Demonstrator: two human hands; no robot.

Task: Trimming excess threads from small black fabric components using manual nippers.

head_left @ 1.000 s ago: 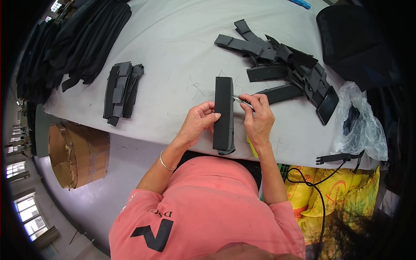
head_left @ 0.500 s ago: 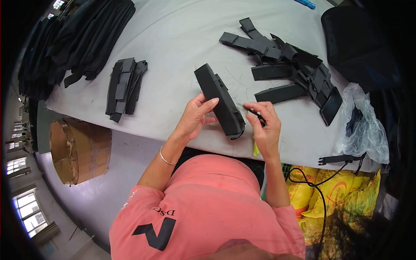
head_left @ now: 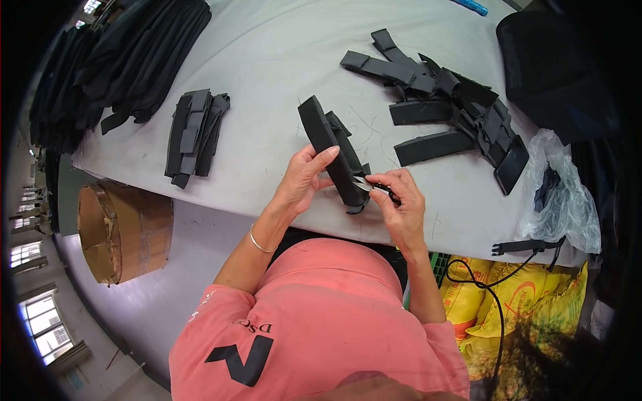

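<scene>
While both hands are working at the near edge of the table [head_left: 267, 53], a black pad [head_left: 328, 150] is lying tilted between them.

Grey tabletop is spreading wide and bare beyond the pad, its near edge bending just under the wrists. A dark fabric heap [head_left: 127, 60] is crowding the far left corner, a loose pile of black pieces [head_left: 441, 107] is lying to the right, well apart from the pad, and a small stack [head_left: 194, 130] is sitting to the left. A cardboard drum [head_left: 120, 227] is standing on the floor below the left edge. A clear bag [head_left: 562, 194] is resting at the right end. The left hand [head_left: 304, 180] is gripping the pad's lower part; the right hand [head_left: 401, 207] is pinching small snips [head_left: 374, 187] against its bottom end.
</scene>
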